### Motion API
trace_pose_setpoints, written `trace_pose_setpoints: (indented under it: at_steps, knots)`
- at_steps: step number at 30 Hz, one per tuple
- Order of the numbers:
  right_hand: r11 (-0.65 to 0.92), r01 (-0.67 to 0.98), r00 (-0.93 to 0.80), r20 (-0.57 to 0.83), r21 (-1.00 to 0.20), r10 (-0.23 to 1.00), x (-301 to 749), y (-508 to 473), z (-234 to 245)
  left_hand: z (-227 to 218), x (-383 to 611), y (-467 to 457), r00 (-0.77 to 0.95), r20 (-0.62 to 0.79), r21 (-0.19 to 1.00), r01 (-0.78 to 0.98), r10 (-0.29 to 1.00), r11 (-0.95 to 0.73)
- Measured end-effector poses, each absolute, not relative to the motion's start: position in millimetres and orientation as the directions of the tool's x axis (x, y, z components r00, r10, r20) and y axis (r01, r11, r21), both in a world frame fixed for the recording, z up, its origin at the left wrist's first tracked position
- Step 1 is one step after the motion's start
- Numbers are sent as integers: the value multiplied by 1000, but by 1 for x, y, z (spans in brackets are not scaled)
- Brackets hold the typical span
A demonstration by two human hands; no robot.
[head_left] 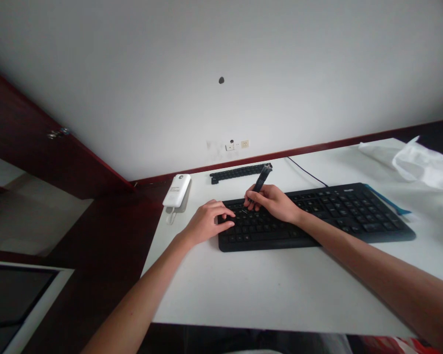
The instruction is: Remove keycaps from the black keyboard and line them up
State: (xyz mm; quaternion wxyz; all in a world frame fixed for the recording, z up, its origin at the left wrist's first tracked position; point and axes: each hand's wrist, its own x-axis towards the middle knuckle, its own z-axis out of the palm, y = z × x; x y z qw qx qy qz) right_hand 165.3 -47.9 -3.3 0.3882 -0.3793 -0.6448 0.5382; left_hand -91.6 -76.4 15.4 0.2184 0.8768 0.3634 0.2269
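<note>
A black keyboard (317,216) lies on the white table. My left hand (208,221) rests at its left end, thumb and fingers apart, with the fingertips on or just over the keys. In my right hand (271,199) is a slim black stick-like tool (260,181), held like a pen and tilted, its upper end leaning right and away from me. Its lower end is down at the upper left keys, largely hidden by my fingers. Small pale thin lines show at that spot; I cannot tell whether they belong to the tool.
Behind the keyboard lies a black strip with a row of bumps (239,172). A white power bank (177,191) with a short cable stands at the table's left edge. A white bag (421,164) and a blue strip (387,200) are on the right. A thin cable (306,171) runs backward.
</note>
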Motion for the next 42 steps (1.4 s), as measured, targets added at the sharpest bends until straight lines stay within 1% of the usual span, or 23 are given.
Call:
trace_pose_setpoints:
  at_steps: [2, 4, 6, 8, 10, 13, 17, 23, 28, 32, 42]
  knots:
    - [125, 62, -399, 90, -990, 913, 165, -47, -2, 16, -91, -76, 606, 267, 545, 546, 749, -636]
    - [105, 42, -382, 82, -994, 921, 166, -47, -1, 16, -94, -74, 536, 326, 536, 574, 779, -619]
    - [84, 26, -373, 69, -996, 925, 166, -46, 1, 12, -101, -67, 412, 394, 530, 629, 822, -569]
    - [80, 23, -374, 65, -997, 925, 166, -46, 1, 5, -112, -57, 266, 427, 541, 691, 864, -480]
    - [87, 27, -380, 70, -996, 922, 166, -46, 0, -4, -124, -46, 152, 400, 563, 737, 904, -373]
    - [94, 30, -384, 75, -995, 920, 166, -46, -1, -18, -137, -34, 82, 327, 588, 762, 941, -271]
    - [83, 34, -385, 64, -996, 921, 166, -45, -2, -27, -136, -31, 93, 288, 582, 773, 953, -252]
    - [80, -3, -393, 75, -997, 916, 166, -44, -4, -24, -113, -32, 209, 309, 450, 827, 928, -336]
    - [85, 14, -397, 72, -996, 915, 167, -44, -4, -23, -94, -18, 209, 314, 393, 859, 926, -327]
    - [91, 28, -394, 73, -995, 916, 167, -45, -1, -25, -88, -10, 241, 364, 317, 876, 900, -363]
    - [71, 26, -390, 56, -997, 919, 167, -44, 0, -26, -87, -4, 282, 400, 249, 882, 872, -400]
